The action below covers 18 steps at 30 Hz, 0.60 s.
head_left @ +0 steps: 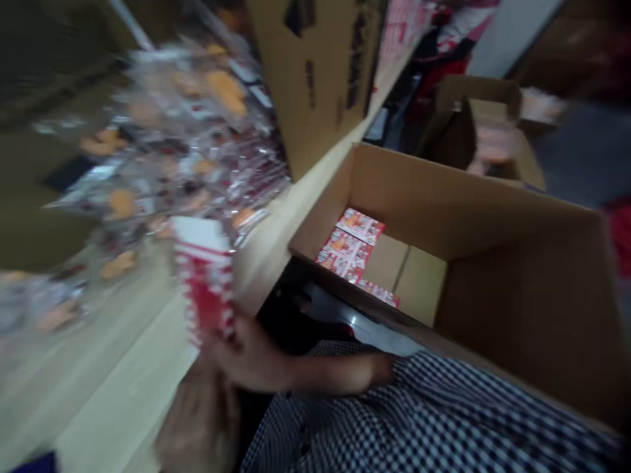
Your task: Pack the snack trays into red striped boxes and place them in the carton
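Observation:
A small red-and-white printed carton (206, 289) stands out over the light table, blurred by motion, with its plain white end flap pointing away from me. My right hand (251, 358) is closed around the carton's near end. Just below it, my left hand (197, 420) is curled against the same end, its fingertips partly hidden and smeared. Past the carton lies a big heap of clear plastic packets (197, 144) with orange and dark red pieces inside.
To the right stands a large open cardboard box (493, 210), with several flat red-and-white cartons (348, 253) on its floor. A tall printed cardboard box (320, 79) rises beside the heap. Another open box (493, 112) sits farther back. More packets (44, 302) lie on the table (113, 368) at left.

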Each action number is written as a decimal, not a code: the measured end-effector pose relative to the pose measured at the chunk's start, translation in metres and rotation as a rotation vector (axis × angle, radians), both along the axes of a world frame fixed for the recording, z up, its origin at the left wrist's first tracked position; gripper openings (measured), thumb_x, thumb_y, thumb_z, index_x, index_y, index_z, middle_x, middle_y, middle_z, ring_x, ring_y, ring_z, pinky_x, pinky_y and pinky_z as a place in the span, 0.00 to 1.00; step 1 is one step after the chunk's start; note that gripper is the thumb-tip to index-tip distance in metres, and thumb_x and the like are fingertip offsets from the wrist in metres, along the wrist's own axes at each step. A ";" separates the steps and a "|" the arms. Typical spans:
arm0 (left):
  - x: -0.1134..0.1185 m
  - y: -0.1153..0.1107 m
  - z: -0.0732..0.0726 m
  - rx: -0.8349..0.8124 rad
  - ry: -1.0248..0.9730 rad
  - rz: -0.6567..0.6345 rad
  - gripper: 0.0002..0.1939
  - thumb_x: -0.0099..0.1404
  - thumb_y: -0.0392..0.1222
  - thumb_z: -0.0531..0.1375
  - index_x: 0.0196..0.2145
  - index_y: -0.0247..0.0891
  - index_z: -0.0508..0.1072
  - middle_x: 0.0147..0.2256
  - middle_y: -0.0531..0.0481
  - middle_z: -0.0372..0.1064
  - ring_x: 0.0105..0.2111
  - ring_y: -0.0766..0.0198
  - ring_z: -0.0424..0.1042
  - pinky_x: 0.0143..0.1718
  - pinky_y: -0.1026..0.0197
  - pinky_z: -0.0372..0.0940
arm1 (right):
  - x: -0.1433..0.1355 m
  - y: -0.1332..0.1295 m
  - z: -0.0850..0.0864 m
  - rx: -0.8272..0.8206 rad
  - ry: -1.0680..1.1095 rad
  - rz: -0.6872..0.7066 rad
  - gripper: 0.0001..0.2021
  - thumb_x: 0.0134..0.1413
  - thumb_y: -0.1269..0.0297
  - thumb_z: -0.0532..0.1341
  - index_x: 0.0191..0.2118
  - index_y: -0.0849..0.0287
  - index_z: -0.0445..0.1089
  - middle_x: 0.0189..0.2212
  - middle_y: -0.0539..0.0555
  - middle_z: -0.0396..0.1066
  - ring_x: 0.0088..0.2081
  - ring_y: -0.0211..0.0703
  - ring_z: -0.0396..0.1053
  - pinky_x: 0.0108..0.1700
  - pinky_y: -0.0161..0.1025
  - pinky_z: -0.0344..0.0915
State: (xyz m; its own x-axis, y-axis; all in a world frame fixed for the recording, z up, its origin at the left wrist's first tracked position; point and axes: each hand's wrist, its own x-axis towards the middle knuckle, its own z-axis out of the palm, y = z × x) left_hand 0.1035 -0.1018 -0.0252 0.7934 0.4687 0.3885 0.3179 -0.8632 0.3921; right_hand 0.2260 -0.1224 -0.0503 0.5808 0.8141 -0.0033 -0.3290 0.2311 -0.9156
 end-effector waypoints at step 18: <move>-0.042 0.001 -0.036 -1.090 -0.649 0.530 0.42 0.69 0.52 0.61 0.71 0.41 0.44 0.67 0.37 0.58 0.65 0.51 0.61 0.66 0.48 0.57 | -0.024 -0.002 -0.046 -0.137 -0.036 0.532 0.45 0.60 0.48 0.65 0.74 0.42 0.37 0.73 0.54 0.47 0.71 0.49 0.52 0.71 0.53 0.50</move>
State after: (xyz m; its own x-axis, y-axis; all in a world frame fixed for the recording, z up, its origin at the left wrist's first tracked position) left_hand 0.0616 -0.1011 -0.0609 0.2443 0.9597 -0.1392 0.0112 0.1407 0.9900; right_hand 0.2017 -0.1243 -0.0960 0.0910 0.9889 -0.1176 -0.3361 -0.0807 -0.9384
